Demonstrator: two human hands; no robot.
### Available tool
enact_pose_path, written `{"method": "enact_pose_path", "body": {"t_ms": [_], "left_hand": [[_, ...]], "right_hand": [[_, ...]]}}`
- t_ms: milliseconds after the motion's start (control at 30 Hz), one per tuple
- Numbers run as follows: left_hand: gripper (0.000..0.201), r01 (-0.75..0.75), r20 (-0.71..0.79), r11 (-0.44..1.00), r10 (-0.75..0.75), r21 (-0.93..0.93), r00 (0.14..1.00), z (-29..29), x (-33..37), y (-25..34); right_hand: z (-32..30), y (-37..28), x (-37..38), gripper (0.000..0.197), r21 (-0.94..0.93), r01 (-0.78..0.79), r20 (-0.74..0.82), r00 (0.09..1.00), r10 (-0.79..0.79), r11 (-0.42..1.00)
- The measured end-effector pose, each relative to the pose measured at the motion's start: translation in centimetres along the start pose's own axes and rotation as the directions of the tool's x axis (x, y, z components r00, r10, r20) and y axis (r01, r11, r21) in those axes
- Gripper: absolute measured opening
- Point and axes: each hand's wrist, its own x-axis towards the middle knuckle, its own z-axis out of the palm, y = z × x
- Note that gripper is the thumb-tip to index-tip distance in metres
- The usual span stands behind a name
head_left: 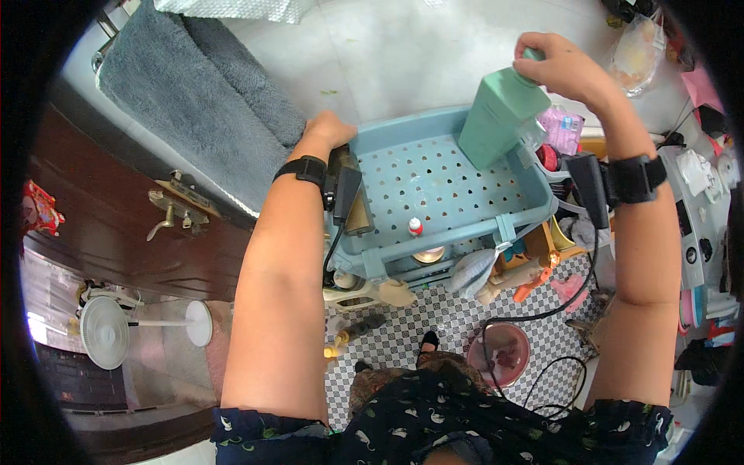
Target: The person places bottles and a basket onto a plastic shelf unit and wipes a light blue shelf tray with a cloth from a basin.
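A light blue plastic basket (418,208) with a floor full of small holes is in front of me. My left hand (331,129) is closed at its far left corner, fingers curled at the rim and partly hidden. Gripped by its cap in my right hand (554,66) is a green rectangular bottle (496,116). The bottle is tilted, its base inside the basket's right side. A small white bottle with a red band (415,225) stands by the basket's near edge. Along the left side, a brownish box-like thing (359,213) is partly hidden by my wrist.
A grey fluffy towel (205,93) hangs at the left, beside a dark brown door (101,178) with a metal handle. Purple packs (559,128) and other goods crowd the right. Below are a pink basin (500,353) and a patterned floor. A cable hangs from my right wrist.
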Motion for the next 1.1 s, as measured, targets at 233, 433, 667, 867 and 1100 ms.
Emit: {"method": "enact_pose_path", "body": {"t_ms": [233, 433, 667, 867, 1100], "left_hand": [[0.069, -0.063, 0.235, 0.992, 0.089, -0.113, 0.968, -1.7, -2.6, -0.9], [0.053, -0.158, 0.06, 0.984, 0.153, 0.083, 0.986, -1.8, -2.7, -0.8], [0.05, -0.326, -0.012, 0.931, 0.332, 0.163, 0.943, -3.9, -7.2, 2.8], [0.042, -0.408, -0.268, 0.906, 0.424, 0.118, 0.865, -5.7, -15.1, 3.2], [0.025, -0.598, -0.776, 0.801, 0.377, -0.001, 0.506, -9.8, -23.6, -0.6]], "right_hand": [[-1.3, 2.5, -2.5, 0.025, 0.021, -0.063, -0.004, 0.998, 0.063, 0.998], [-0.5, 2.4, -3.0, 0.023, -0.09, 0.025, -0.164, 0.986, -0.04, 0.996], [0.9, 4.6, -1.5, 0.02, -0.14, 0.13, -0.228, 0.961, -0.16, 0.982], [0.2, 1.8, -1.3, 0.022, -0.133, 0.022, -0.159, 0.986, -0.043, 0.991], [0.6, 1.3, -0.2, 0.023, -0.167, 0.148, -0.146, 0.974, -0.173, 0.975]]}}
